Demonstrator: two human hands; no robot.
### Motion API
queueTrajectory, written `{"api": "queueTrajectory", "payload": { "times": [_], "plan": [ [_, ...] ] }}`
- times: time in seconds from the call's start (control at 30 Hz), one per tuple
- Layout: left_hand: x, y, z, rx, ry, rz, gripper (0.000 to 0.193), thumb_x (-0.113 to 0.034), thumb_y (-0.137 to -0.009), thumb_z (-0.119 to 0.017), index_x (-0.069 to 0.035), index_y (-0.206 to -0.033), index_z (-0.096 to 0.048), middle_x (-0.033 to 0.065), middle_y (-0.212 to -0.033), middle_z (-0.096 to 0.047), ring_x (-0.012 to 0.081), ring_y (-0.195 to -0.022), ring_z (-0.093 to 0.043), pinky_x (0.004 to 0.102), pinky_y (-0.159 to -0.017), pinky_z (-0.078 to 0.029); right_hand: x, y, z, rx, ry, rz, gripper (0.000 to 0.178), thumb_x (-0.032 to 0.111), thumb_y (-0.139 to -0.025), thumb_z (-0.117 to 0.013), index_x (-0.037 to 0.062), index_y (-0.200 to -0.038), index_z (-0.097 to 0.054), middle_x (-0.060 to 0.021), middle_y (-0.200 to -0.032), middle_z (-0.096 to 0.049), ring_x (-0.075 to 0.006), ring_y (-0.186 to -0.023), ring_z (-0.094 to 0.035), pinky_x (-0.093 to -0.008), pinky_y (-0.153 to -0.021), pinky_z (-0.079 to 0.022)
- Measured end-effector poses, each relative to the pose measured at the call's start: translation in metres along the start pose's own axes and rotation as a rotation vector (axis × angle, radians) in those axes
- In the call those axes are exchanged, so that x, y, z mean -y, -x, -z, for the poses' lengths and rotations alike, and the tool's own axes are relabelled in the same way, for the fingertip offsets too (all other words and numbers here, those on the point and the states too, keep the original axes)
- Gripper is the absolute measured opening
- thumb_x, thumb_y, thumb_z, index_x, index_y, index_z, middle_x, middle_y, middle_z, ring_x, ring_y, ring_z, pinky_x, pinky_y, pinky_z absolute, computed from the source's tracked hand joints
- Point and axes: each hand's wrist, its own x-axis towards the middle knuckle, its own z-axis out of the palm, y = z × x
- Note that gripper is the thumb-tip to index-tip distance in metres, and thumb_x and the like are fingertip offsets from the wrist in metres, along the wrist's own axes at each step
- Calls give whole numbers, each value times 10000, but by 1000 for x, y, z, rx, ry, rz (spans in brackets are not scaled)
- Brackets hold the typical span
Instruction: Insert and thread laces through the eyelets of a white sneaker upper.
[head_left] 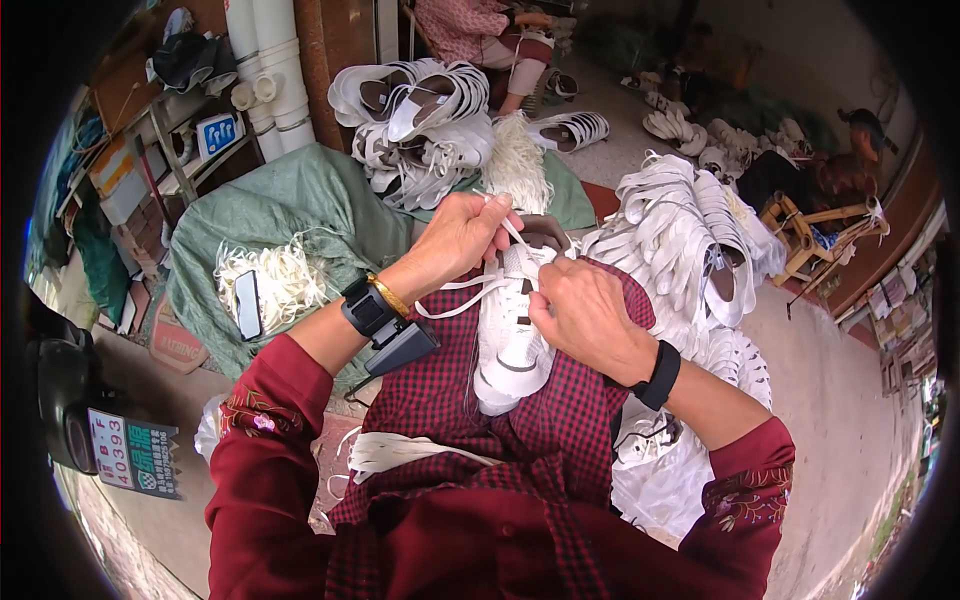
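A white sneaker [512,345] lies on my lap over a red-and-black checked apron [425,375], its toe toward me. My left hand [465,232] is closed in a pinch on a white shoelace [516,232] above the shoe's opening. Beside the eyelets, my right hand [590,312] has its fingers closed at the lacing; its fingertips partly hide what they grip, which looks like the same lace. A loose length of lace loops out to the left of the shoe. More white laces [410,453] lie in a bundle across my lap.
Piled white shoes [425,120] stand ahead, and another stack [680,230] rises at my right. On the green sack [300,190] at left lie a heap of laces [290,283] and a phone [247,305]. Another person [470,30] sits at the back; a bamboo chair [810,235] stands far right.
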Motion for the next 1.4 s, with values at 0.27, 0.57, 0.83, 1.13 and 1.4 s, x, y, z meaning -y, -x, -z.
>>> {"api": "queueTrajectory", "payload": {
  "times": [0.27, 0.57, 0.83, 1.13, 1.4],
  "plan": [
    [30, 14, 17, -144, 91, 70, 489, -390, -1075, -445, -8, -886, -684, 12, -708, -613, 78, -581, -538, 234, -500, -431, -22, -3, 23, 165, -93, -66, 175, 113, -772, -630, -40, -698, -591, -229, -691, -634, -415, -618, -644, -493, -612, -523],
    [72, 36, 115, -592, 293, 101, 437, -362, -1077, -446, -19, -956, -689, -11, -713, -598, 78, -583, -524, 241, -521, -415, -134, 44, 93, 199, 447, -239, 201, 150, -803, -659, -38, -738, -633, -242, -729, -670, -382, -664, -678, -452, -633, -547],
    [82, 46, 93, -477, -78, 206, 437, -191, -947, -653, -32, -1345, -563, 110, -1154, -618, 206, -853, -632, 302, -664, -529, -81, 41, 51, 100, -169, -208, 323, 109, -798, -683, 2, -1084, -578, -175, -985, -677, -368, -982, -648, -428, -837, -513],
    [11, 55, 10, -53, -646, -486, 388, 7, -756, -696, -59, -1127, -607, 135, -1188, -562, 351, -1135, -552, 415, -1022, -433, -48, 20, 26, 91, -369, -142, 203, 2, -898, -582, -18, -1100, -581, -124, -837, -645, -250, -791, -646, -364, -750, -528],
    [32, 55, 14, 7, -666, -486, 201, -72, -731, -728, -26, -822, -556, 124, -952, -554, 336, -893, -561, 425, -909, -439, -47, 28, 37, 124, -513, -206, 140, 99, -935, -587, -22, -999, -615, -177, -811, -650, -322, -731, -644, -421, -670, -498]
  ]
}}
